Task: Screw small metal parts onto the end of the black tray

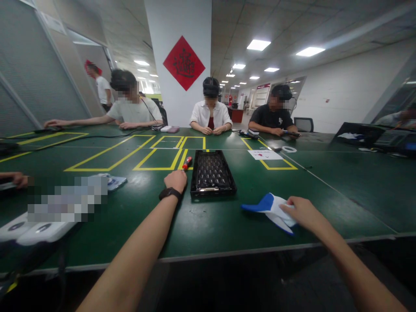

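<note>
This looks like an open-plan office, with part of it set up for bench work. Bright rectangular ceiling panel lights [259,45] run back into a deep room, past a square white pillar [156,26] bearing a red paper diamond with black characters [184,63]. A grey partition with a slatted look [22,56] and a dark-framed office chair [303,125] suit an office. The broad dark-green tabletop [325,182], marked with yellow outlined rectangles [110,167] and carrying a red-handled screwdriver [187,163], suggests a shared workstation.
</note>
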The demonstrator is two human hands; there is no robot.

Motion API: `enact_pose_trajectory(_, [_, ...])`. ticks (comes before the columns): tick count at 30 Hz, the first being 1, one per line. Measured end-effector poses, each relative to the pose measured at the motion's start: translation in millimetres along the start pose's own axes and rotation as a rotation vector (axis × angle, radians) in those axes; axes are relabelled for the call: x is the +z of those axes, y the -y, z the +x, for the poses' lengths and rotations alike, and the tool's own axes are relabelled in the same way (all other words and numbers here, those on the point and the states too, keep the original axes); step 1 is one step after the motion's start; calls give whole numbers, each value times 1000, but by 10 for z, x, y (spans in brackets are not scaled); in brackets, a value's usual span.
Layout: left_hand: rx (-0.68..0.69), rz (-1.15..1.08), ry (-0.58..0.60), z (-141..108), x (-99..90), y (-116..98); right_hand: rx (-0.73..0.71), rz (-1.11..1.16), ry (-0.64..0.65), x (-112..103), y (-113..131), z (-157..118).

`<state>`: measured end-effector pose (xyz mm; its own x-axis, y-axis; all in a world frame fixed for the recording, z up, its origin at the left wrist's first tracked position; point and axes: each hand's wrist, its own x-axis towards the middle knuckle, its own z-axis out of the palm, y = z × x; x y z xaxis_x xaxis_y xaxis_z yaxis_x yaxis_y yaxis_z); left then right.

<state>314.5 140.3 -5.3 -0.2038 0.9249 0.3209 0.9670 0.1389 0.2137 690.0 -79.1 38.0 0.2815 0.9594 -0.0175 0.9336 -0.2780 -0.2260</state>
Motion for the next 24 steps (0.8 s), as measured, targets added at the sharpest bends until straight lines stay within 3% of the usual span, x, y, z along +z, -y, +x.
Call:
enact_pose_trajectory(2, [0, -2, 5, 4, 5, 1, 125, -122, 28, -44, 33, -124])
enact_pose_trajectory(4, [-1, -2, 9, 3, 3, 0, 109, -197, -85, -119, 106, -198])
enact_pose_trajectory(6, [1, -1, 6, -2, -1, -1, -158, -184, -182, -185, 211, -183])
enact_pose_trajectory(8, [1, -5, -3, -5, -3, 2, -463, -95, -61, -209, 322, -109])
enact_pose_trajectory(10, [4, -17, -10, -6, -2, 8, -571, -42, 98, -184, 408, -50])
enact_pose_trajectory(17, [-2, -40, 1, -11, -16, 12, -333, -232, 63, -142, 623, -43])
enact_pose_trajectory(20, [-11, -44, 15, -22, -50, 1, -298, -184, -35, -191, 995, 306])
enact_pose_trajectory(22, [-22, -53, 32, -27, -78, -1, -318, -40, 22, -161, 1336, 655])
enact_pose_trajectory(24, [-26, -66, 55, -28, -104, 7, -233, 18, 86, -71, 1659, 994])
